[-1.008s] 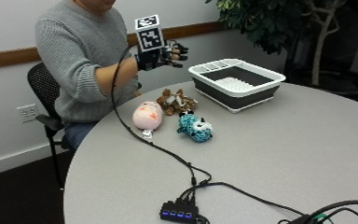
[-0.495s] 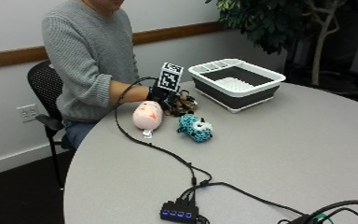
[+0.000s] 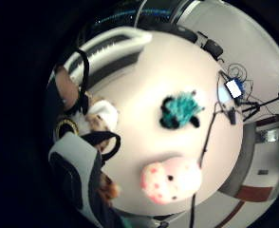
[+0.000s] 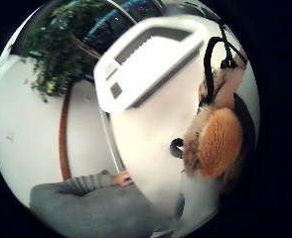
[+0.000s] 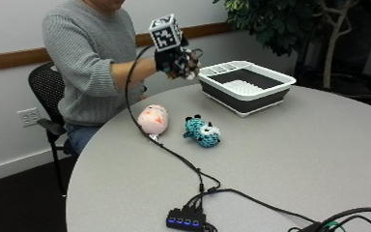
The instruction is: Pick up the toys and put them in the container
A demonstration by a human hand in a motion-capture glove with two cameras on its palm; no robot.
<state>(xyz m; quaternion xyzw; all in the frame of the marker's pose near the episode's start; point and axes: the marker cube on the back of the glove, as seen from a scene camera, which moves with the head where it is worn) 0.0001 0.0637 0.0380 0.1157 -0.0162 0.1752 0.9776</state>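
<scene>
While hand (image 5: pixel 178 62) grips one brown toy (image 4: pixel 216 143), two toys (image 5: pixel 201 131) on table (image 5: pixel 301 159), one container (image 5: pixel 247 88)

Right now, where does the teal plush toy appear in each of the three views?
Outside view: teal plush toy lies on the table beside the pink plush toy, short of the white container.
Little finger side palm view: it lies between pink toy and container.
Thumb side palm view: not in it.
Shared landmark: the container.
</scene>
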